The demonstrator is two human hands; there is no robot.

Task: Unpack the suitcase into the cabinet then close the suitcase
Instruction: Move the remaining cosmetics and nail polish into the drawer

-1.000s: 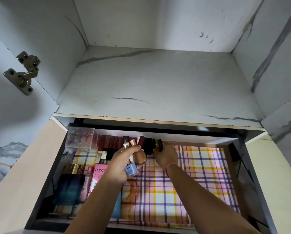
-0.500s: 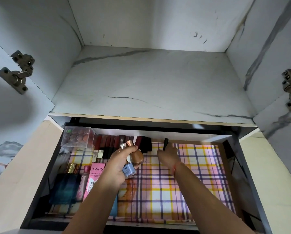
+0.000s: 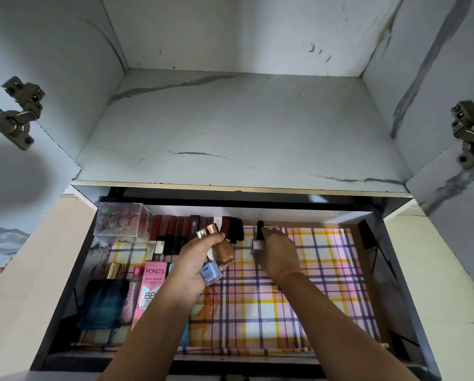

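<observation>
An open cabinet drawer (image 3: 368,270) lined with plaid paper lies below a marble-patterned shelf (image 3: 238,133). My left hand (image 3: 194,265) grips several nail polish bottles, among them a bronze one (image 3: 225,251) and a light blue one (image 3: 211,273). My right hand (image 3: 278,254) holds a grey nail polish bottle with a black cap (image 3: 258,242) near the drawer's back wall, just right of a row of dark lipsticks (image 3: 192,229). The suitcase is out of view.
A clear box of round makeup pans (image 3: 121,220) stands at the drawer's back left. A pink Pond's box (image 3: 150,287), a pink bottle (image 3: 134,290) and a dark blue pouch (image 3: 103,303) lie at the left. Door hinges (image 3: 15,111) (image 3: 469,130) flank the shelf.
My right hand has drawn slightly back from the drawer's rear wall, and the grey bottle with its black cap now shows at its fingertips. My left hand keeps hold of its bottles.
</observation>
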